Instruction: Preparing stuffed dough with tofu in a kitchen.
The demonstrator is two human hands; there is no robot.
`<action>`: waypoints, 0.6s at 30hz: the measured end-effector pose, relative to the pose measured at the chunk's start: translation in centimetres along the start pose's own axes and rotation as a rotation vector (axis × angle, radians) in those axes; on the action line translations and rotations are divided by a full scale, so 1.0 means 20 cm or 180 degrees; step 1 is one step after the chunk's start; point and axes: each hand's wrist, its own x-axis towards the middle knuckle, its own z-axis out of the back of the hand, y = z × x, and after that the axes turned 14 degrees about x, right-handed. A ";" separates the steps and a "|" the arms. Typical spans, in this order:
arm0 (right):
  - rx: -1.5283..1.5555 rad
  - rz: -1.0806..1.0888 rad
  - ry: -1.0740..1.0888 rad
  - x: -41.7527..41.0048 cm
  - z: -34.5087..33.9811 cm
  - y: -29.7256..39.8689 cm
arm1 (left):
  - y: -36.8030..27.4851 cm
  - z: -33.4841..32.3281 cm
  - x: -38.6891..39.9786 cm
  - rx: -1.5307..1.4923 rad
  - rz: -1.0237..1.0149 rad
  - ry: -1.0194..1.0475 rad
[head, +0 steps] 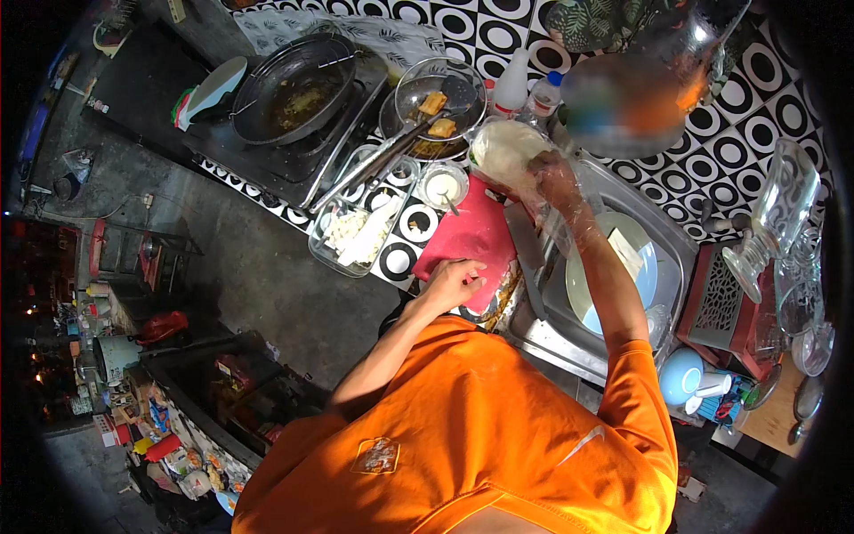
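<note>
My left hand [457, 282] rests at the near end of a red cutting board [460, 230], fingers loosely curled and apart, with nothing in them. Further off, my right hand [555, 177] has its fingers closed on a clear plastic bag [544, 200]. Pale round sheets [507, 148], perhaps wrappers, lie under the plastic beside that hand. A knife [524, 237] lies along the board's right edge, by the sink. Left of the board are a small glass bowl [442, 185] of white paste with a spoon and a glass dish [353, 237] of chopped pale food.
A wok [293, 97] with oil sits on the stove [333, 157]. A strainer [440, 99] holds two browned fried pieces, and tongs [380, 160] lean across it. Bottles [512, 83] stand behind. The steel sink [674, 280] holds plates [580, 267]. Glassware [787, 200] stands at right.
</note>
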 end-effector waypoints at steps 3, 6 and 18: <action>0.0241 -0.0055 -0.0230 0.05 0.06 0.11 | 0.00 0.01 0.00 -0.0001 0.0032 0.0013; -0.0147 -0.0275 -0.0903 0.06 0.07 0.17 | 0.00 0.01 0.01 -0.0047 0.0053 0.0081; -0.0387 -0.0274 0.0098 0.01 0.06 0.15 | 0.01 0.01 0.03 -0.0099 0.0033 0.0182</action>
